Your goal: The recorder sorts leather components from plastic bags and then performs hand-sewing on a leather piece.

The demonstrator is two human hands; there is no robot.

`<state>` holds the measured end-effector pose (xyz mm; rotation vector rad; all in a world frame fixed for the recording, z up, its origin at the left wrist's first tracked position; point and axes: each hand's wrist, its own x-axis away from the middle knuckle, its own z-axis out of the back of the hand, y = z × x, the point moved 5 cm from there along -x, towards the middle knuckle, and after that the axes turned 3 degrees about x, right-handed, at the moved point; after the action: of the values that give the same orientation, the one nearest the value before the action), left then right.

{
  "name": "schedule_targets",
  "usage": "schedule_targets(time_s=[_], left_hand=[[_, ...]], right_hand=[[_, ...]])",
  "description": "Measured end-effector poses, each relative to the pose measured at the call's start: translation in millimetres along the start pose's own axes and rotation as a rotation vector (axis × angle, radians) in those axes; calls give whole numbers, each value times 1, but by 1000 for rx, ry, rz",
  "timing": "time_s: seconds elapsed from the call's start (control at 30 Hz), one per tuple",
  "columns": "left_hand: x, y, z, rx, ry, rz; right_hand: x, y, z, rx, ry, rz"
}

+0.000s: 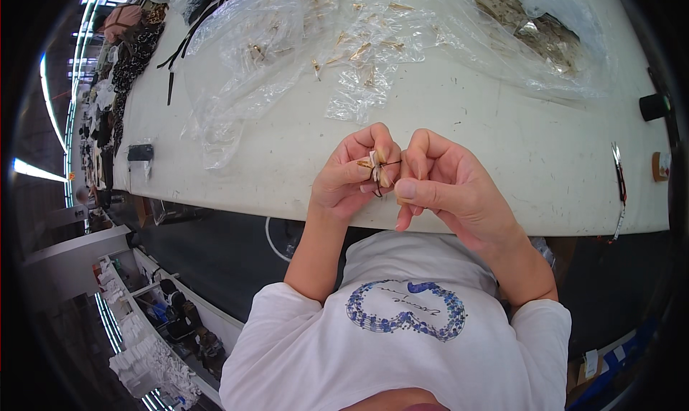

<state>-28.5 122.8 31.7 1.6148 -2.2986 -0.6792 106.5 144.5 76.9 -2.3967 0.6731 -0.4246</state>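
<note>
Along table's near edge (222,201), space flanks left hand (344,175) and right hand (453,183).

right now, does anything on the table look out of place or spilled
Gold-coloured pieces lie scattered among crumpled clear plastic on the table, pointing every which way, so they look untidy; whether spilled, I can't tell.

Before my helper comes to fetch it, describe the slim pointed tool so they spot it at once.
On the big pale table, go right, past the person's right hand. Toward the right end, near the front edge, lies a slim tool. Its silver pointed tip sets it apart from the stubby black cylinder and brown object nearby.
</note>
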Motion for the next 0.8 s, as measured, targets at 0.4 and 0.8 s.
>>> schedule_targets(time_s=[0.4, 0.8], left_hand=[[-1, -1, 0, 20, -14, -2], [0, -2, -1, 31, -4, 13]], right_hand=[[0, 1, 1, 9, 8, 0], [1, -1, 1, 23, 10, -3]])
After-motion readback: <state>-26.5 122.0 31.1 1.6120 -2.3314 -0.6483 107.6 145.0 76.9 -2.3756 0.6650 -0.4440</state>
